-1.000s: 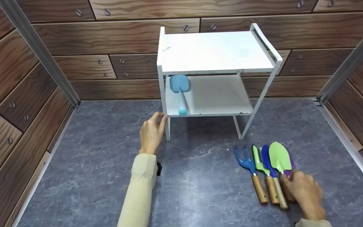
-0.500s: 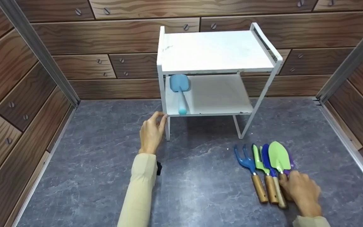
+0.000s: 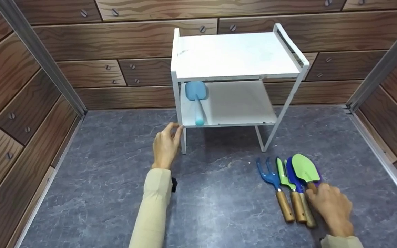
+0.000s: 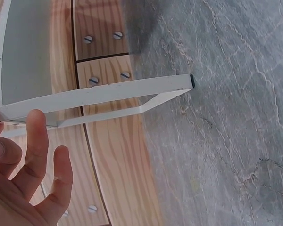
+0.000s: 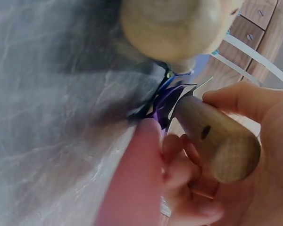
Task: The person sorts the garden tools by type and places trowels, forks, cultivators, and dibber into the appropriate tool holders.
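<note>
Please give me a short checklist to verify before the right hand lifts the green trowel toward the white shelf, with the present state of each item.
1. Right hand grips the wooden handle of the green trowel: ok, fingers curl round it.
2. Only one tool is gripped: cannot tell, a purple tool lies right under the trowel.
3. Left hand steadies the white shelf: ok, it touches the front left leg.
4. Free room on the lower board: ok, only the light blue shovel lies at its left.
5. The blue fork lies apart from the trowel: ok.
</note>
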### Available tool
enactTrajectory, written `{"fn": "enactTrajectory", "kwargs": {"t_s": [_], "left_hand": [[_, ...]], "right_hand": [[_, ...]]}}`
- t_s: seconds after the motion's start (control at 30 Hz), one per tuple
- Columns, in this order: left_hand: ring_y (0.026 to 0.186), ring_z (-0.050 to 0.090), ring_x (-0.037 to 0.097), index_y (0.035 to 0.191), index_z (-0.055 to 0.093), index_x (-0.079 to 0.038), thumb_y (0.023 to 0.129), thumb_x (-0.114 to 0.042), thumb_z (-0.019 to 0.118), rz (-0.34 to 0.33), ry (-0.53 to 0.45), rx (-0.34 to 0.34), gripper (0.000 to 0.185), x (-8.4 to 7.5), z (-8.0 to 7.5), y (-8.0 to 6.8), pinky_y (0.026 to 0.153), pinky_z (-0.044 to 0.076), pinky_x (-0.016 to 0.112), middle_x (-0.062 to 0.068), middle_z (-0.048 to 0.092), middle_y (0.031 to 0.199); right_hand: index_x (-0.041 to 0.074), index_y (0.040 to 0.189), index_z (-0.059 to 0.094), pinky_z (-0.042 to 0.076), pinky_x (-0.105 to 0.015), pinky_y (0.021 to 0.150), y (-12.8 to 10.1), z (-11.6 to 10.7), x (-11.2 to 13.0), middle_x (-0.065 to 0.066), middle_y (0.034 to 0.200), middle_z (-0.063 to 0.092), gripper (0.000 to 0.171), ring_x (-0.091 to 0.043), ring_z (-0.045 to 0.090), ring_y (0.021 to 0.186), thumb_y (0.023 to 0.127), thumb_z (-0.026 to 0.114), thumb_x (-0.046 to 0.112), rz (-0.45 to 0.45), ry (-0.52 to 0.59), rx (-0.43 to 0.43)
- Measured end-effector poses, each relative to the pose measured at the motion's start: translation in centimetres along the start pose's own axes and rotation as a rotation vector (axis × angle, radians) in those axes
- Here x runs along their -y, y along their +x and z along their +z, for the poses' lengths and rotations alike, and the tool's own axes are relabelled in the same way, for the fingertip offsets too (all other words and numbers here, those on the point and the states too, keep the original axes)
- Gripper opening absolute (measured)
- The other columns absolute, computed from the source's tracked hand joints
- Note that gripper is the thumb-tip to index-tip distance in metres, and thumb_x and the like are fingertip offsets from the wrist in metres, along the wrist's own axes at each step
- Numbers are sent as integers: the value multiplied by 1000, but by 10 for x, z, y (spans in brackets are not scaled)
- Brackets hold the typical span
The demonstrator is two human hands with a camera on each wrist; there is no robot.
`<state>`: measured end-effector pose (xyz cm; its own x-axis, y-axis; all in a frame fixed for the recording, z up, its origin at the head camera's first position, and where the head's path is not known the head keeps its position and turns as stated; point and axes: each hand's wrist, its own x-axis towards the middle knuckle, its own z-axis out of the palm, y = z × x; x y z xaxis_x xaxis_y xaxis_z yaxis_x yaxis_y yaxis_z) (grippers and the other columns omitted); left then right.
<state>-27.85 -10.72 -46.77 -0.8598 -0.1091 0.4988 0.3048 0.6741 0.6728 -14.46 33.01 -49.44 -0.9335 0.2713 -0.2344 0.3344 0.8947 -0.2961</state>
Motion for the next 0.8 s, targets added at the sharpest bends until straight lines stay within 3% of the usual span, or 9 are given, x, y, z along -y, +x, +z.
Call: {"fn": "enactTrajectory", "kwargs": {"t_s": [0.17,0.47,0.67,0.8], "left_hand": [[42,24,6,105,74,-8,102,-25,64,-4,0,3,20,-1,0,1,43,21,26,-9,34,50],[42,25,6,107,73,-7,102,-25,63,-12,3,17,21,-1,0,1,42,21,26,-8,36,50],[43,25,6,106,74,-7,102,-25,64,-5,7,10,21,-3,0,1,43,21,25,-9,35,51],[44,25,7,105,74,-8,102,-25,64,-5,17,4,20,-2,0,1,44,21,26,-9,34,51]], "right_hand": [[-18,111,42,47,-64,65,1,-3,3,-45,99,56,47,-62,58,86,98,52,26,4,21,-10],[-14,105,52,45,-67,68,-5,0,2,-44,103,58,38,-64,57,90,100,54,24,-18,70,-143],[-14,121,46,45,-67,71,-7,-1,7,-44,106,58,44,-64,57,95,102,52,25,-14,90,-166],[-12,120,47,45,-66,69,-8,-1,12,-41,100,60,42,-62,59,91,103,55,25,-34,112,-198]]}}
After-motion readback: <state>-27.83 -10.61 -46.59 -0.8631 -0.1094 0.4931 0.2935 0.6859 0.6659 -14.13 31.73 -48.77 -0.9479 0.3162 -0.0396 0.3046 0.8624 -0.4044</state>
